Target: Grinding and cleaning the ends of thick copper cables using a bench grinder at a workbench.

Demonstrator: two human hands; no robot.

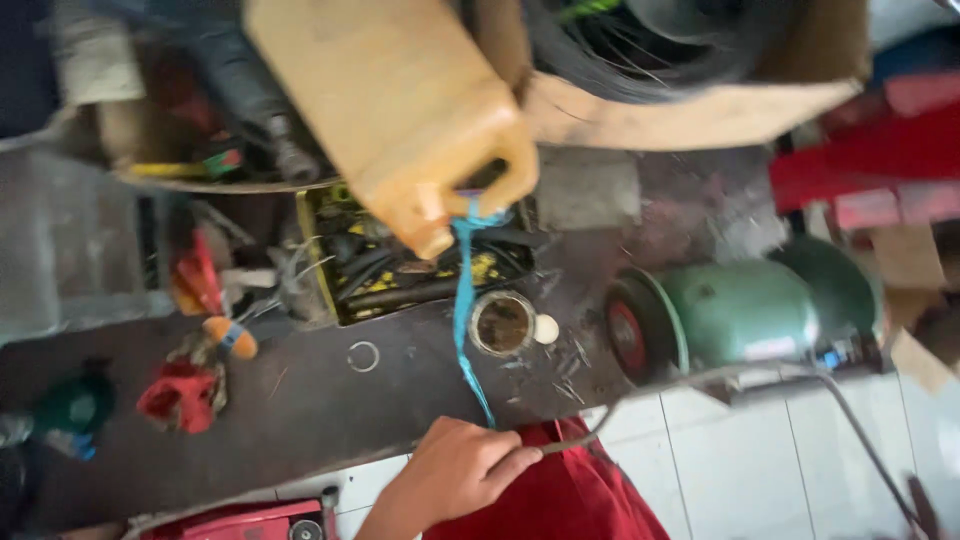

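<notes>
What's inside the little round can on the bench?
The can holds something dark brown, maybe rusty liquid or dirt; the blur hides what exactly. A white lid lies beside it. The bottom can't be seen.

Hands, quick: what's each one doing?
Left hand: not in view.
Right hand: closed on the blue cord tied to the yellow jug.

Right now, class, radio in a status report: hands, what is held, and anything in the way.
One hand, side unclear, grip closed on blue strap. Strap tied to handle of tilted orange jerrycan. Open tin and green bench grinder close beside the strap.
</notes>
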